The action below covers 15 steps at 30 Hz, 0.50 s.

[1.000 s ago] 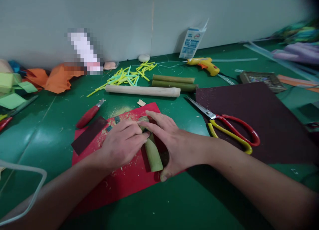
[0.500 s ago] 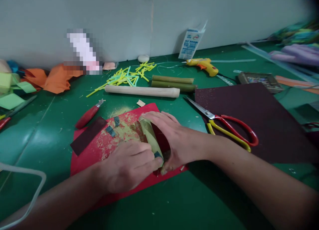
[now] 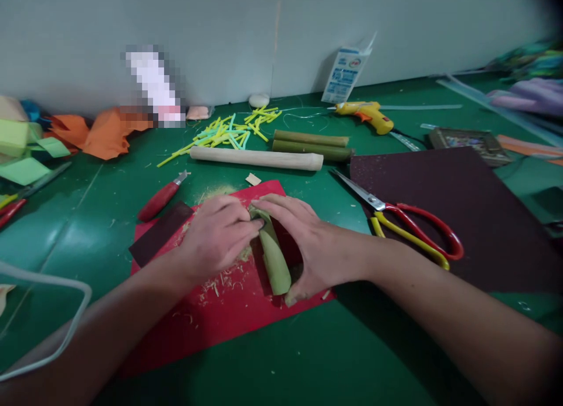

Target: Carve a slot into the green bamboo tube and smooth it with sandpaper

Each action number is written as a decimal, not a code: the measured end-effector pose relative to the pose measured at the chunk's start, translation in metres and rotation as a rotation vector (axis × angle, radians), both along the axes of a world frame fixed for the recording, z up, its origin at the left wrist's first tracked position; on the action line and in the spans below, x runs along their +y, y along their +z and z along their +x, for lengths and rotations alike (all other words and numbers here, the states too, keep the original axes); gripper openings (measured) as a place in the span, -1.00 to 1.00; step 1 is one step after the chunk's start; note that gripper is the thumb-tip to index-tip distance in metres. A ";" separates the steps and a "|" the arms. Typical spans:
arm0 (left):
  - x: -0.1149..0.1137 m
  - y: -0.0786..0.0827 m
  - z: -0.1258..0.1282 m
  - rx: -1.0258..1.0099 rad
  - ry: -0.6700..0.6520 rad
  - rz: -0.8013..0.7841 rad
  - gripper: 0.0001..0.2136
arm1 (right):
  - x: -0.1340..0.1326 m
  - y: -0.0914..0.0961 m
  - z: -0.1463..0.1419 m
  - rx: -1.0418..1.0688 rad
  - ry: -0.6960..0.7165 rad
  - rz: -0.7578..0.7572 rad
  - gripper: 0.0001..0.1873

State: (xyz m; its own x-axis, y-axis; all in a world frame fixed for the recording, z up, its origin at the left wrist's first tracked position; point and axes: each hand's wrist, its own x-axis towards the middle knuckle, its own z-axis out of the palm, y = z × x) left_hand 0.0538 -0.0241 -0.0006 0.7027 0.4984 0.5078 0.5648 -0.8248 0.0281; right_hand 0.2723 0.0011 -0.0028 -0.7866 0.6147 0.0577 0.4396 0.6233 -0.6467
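A short pale-green bamboo piece (image 3: 275, 259) lies at a slant on a red sheet (image 3: 237, 324). My right hand (image 3: 319, 242) spans it, fingers at its far end and thumb by its near end, holding it down. My left hand (image 3: 215, 236) is closed in a pinch on a small dark flat piece (image 3: 260, 220), pressed against the bamboo's upper part. What kind of piece it is, I cannot make out. Shavings and dust (image 3: 213, 288) are scattered over the sheet around my left hand. A dark brown strip (image 3: 160, 234) rests on the sheet's left corner.
A red-handled knife (image 3: 162, 198) lies at left, and scissors (image 3: 396, 218) lie partly on a dark brown sheet (image 3: 440, 189) at right. Behind are a peeled stick (image 3: 255, 158), green bamboo lengths (image 3: 312, 146), cut straws (image 3: 224, 130) and a yellow glue gun (image 3: 367, 115).
My left hand has slid from the near end of the bamboo to its far end with the dark piece. My right hand keeps its hold. The view has shifted slightly.
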 end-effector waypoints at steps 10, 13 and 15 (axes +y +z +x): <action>0.011 0.000 -0.007 -0.088 0.052 -0.086 -0.86 | -0.003 0.004 0.000 -0.007 0.018 0.044 0.30; 0.009 0.000 -0.006 -0.082 0.023 -0.095 -0.86 | -0.004 0.002 -0.002 0.026 0.025 0.029 0.29; 0.002 0.000 -0.002 -0.056 -0.032 -0.067 -0.84 | -0.005 0.001 -0.003 0.043 0.021 0.026 0.30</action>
